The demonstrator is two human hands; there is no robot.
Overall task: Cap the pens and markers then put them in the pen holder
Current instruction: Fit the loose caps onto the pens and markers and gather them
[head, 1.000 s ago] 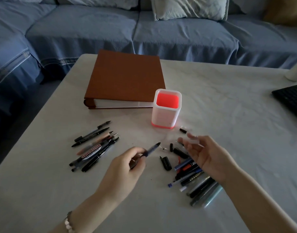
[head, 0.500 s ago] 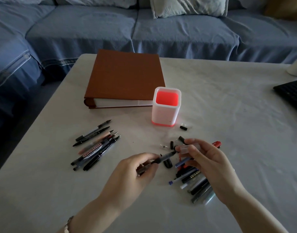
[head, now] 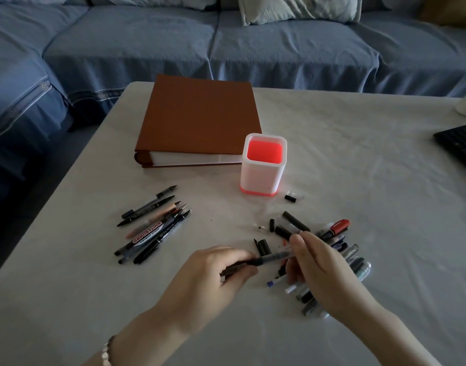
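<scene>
— Pen [head: 269, 258] first: where is it?

— Held low over the table [head: 371, 194], between both hands, close to the person. A second ago the hands were apart, the tip bare. Now the clear cap [head: 288, 255] meets the tip.

— Fingers?

— The left hand [head: 216, 281] has its fingers curled round the barrel. The right hand [head: 319, 270] pinches the cap between thumb and forefinger. I cannot tell whether the cap is fully on.

— So what remains?

— Probably one push, then the carry to the pen holder [head: 263, 167], which stands upright beyond the hands. I see nothing in it.

— Room to move?

— Mostly bare table in between, though loose caps [head: 288, 229] lie in the path, so lifting over them seems wise. The binder [head: 200, 120] sits just beside the holder, behind and to its left. The uncapped pens [head: 152, 225] lie to the left, nearer the table's edge. The keyboard [head: 459, 143] is well apart on the right.
</scene>
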